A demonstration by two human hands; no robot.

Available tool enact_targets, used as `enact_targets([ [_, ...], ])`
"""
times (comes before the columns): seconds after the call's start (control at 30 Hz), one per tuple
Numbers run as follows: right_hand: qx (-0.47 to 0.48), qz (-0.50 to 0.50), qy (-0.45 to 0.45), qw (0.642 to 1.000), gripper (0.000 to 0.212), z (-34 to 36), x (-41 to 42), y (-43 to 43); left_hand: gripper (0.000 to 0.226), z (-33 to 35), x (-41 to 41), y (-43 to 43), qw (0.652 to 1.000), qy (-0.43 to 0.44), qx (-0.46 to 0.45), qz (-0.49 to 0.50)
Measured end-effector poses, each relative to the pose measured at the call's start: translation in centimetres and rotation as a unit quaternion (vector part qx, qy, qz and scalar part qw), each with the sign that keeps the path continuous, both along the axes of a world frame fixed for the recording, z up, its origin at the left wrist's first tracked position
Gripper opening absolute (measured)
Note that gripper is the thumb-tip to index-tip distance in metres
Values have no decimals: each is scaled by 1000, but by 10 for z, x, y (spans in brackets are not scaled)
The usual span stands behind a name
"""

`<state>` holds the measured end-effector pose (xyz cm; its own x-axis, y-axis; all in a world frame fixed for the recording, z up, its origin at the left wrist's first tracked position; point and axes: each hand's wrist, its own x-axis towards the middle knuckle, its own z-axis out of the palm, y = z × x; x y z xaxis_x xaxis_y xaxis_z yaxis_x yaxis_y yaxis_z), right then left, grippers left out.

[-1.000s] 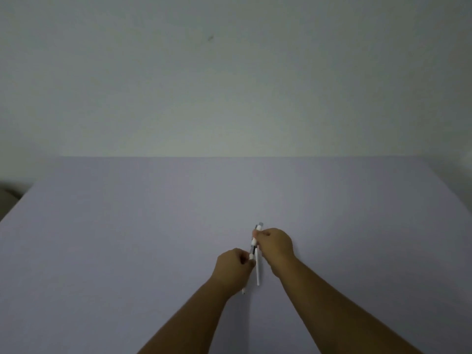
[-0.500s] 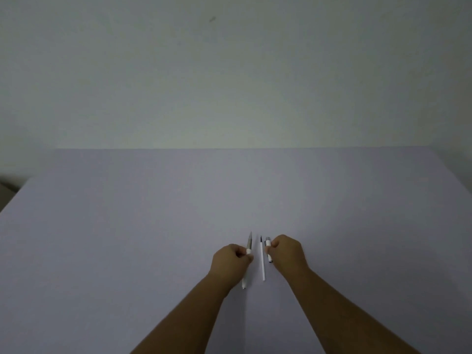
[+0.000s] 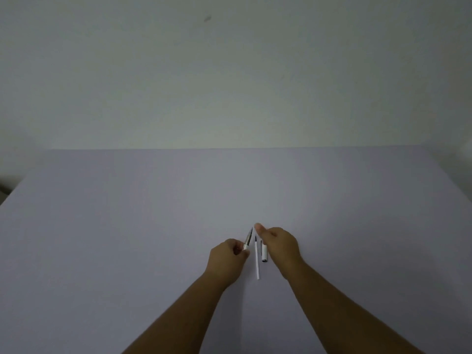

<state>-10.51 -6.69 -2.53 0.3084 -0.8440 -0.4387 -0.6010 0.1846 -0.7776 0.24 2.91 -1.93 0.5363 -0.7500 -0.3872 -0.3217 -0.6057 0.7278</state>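
Barrel (image 3: 248, 238) juts forward from pinching grip of left hand (image 3: 228, 256); right hand (image 3: 279, 245) spread beside cap (image 3: 264, 252).

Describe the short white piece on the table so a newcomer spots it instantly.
On the lilac table, look just left of the right hand. It is the short, thick white piece with a dark near end, lying right of the long thin white rod.

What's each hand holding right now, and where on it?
The left hand pinches the pen barrel just behind its tapered tip. The right hand holds nothing visible; the refill and cap lie on the table.
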Motion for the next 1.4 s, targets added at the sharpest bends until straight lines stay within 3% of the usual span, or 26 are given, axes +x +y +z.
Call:
enact_targets([
  [0.07, 45, 27, -50, 997, 37, 9, 4, 4, 15, 3, -2, -1, 999, -37, -13, -23],
  [0.2, 38, 46, -77, 995, 27, 19, 3, 5, 11, 10, -2, 1, 996, -60, -29, -62],
  [0.4, 73, 70, -193, 976, 10, 27, -5, 2, 23, 23, 6, 7, 990, 117, -62, -42],
  [0.47, 98, 87, -220, 967, 12, 30, -7, 2, 24, 27, 8, 11, 988, 132, -62, -46],
  [0.57, 127, 107, -191, 967, 10, 33, -10, -3, 18, 29, 12, 14, 994, 53, -42, -88],
  [0.67, 93, 135, -124, 979, 12, 35, -13, -6, 22, 31, 12, 17, 990, -34, -37, -131],
  [0.8, 97, 178, -154, 967, 11, 37, -15, -5, 23, 37, 11, 22, 984, -83, -42, -151],
  [0.87, 119, 175, -155, 965, 5, 41, -14, -3, 22, 38, 10, 22, 982, -99, -46, -156],
  [0.93, 104, 170, -121, 973, 18, 42, -12, -2, 22, 39, 9, 23, 980, -113, -42, -159],
  [1.0, 70, 180, -102, 976, 11, 42, -10, -1, 22, 40, 10, 22, 979, -117, -40, -159],
  [1.13, 85, 202, -126, 968, 7, 45, -10, -2, 23, 44, 12, 23, 978, -131, -41, -158],
  [1.23, 95, 193, -105, 971, 17, 48, -8, -1, 23, 46, 13, 24, 977, -135, -40, -160],
  [1.3, 73, 200, -100, 972, 5, 47, -9, -2, 22, 46, 13, 23, 976, -139, -40, -165],
  [1.4, 76, 212, -114, 968, 12, 47, -10, -3, 21, 49, 13, 22, 976, -140, -39, -163],
])
